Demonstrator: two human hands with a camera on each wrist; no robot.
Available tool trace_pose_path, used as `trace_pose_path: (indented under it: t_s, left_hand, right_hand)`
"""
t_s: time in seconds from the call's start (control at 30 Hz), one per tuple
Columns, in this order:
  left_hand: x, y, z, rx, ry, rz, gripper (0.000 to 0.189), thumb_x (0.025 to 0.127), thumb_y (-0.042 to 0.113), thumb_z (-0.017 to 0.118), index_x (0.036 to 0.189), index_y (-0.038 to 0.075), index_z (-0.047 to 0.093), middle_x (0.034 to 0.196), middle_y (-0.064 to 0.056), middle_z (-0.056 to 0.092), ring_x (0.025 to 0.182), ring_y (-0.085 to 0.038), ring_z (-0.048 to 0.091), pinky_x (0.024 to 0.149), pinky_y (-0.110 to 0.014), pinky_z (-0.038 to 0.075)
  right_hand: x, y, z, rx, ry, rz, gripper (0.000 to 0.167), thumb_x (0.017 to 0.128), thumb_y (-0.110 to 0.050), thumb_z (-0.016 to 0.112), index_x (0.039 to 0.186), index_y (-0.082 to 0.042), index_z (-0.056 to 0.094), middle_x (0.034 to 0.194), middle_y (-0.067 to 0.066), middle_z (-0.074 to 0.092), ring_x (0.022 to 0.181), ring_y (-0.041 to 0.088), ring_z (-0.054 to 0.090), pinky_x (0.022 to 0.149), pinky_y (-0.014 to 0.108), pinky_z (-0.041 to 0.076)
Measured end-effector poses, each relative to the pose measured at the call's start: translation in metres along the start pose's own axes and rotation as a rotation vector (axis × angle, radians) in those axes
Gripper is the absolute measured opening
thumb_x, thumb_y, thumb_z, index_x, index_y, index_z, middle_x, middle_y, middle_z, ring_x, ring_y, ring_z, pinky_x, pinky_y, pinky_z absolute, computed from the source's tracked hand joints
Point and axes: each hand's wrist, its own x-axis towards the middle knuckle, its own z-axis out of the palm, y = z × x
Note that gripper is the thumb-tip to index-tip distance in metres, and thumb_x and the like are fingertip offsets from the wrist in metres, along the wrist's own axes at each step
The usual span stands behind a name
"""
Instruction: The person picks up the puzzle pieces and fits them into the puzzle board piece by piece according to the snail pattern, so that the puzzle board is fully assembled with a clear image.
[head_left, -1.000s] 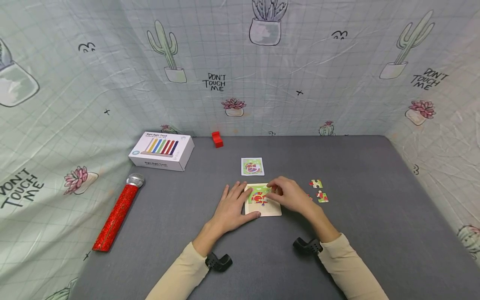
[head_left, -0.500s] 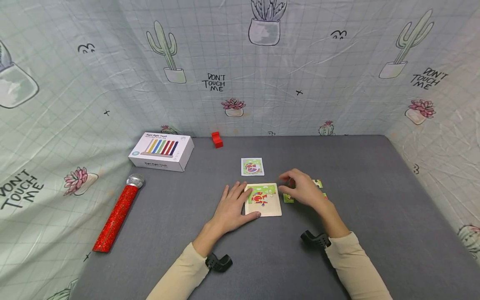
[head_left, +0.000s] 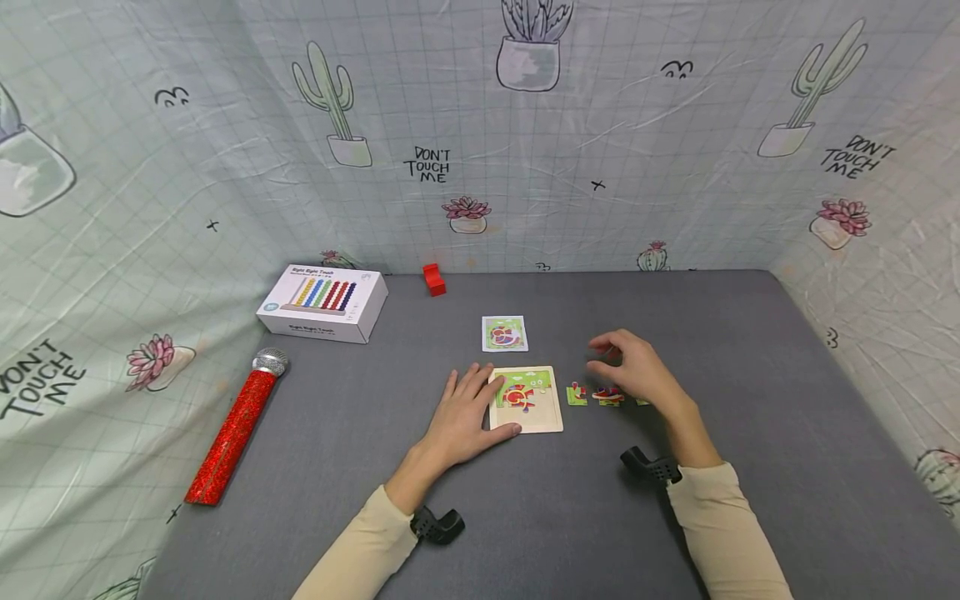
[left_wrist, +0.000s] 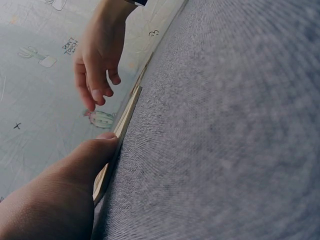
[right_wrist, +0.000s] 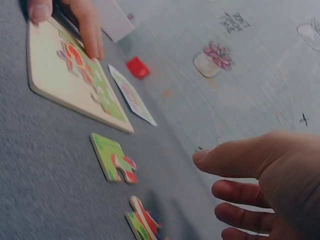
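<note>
A pale cactus-print curtain (head_left: 600, 108) hangs behind a gray table (head_left: 525, 517), where a white box (head_left: 322, 302) and a red microphone (head_left: 236, 433) lie off to the left. The hands are apart: the left hand (head_left: 467, 412) rests with fingers spread at the left side of a wooden puzzle board (head_left: 543, 414), thumb on its near edge; the right hand (head_left: 642, 373) hovers to the board's right, thumb and curved fingers parted, nothing visible between them. The board, nearly square with no clear long axis, has bare wood along its near part. A picture card (head_left: 505, 333) lies just beyond.

The key relation appears to be at right: a green-and-red piece (head_left: 577, 399) lies flat between board and right hand, which is the nearer one, to the left of its fingertips and closer to the near edge. Roughly square, without a clear long axis, it points its red knob toward the table's far side. A second piece (head_left: 608, 396) lies just right of it.
</note>
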Motion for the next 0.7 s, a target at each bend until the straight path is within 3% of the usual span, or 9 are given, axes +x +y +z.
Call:
trace_pose_path:
  t_s: [0.4, 0.7]
  left_hand:
    - [-0.001, 0.000, 0.000, -0.001, -0.003, -0.001, 0.084, 0.088, 0.068, 0.059, 0.153, 0.018, 0.044, 0.163, -0.007, 0.034, 0.155, -0.028, 0.023, 0.126, -0.056, 0.012]
    - [-0.001, 0.000, 0.000, -0.010, 0.001, 0.005, 0.084, 0.088, 0.068, 0.059, 0.153, 0.018, 0.044, 0.163, -0.007, 0.034, 0.155, -0.029, 0.023, 0.126, -0.057, 0.012]
  right_hand:
    - [-0.002, 0.022, -0.010, -0.010, -0.024, 0.063, 0.042, 0.091, -0.020, 0.072, 0.128, -0.001, 0.064, 0.124, 0.021, 0.059, 0.111, 0.040, 0.059, 0.094, 0.056, 0.049]
    - [-0.006, 0.032, -0.017, -0.014, -0.028, 0.065, 0.042, 0.090, -0.016, 0.073, 0.126, 0.003, 0.064, 0.124, 0.026, 0.058, 0.111, 0.042, 0.057, 0.095, 0.058, 0.046]
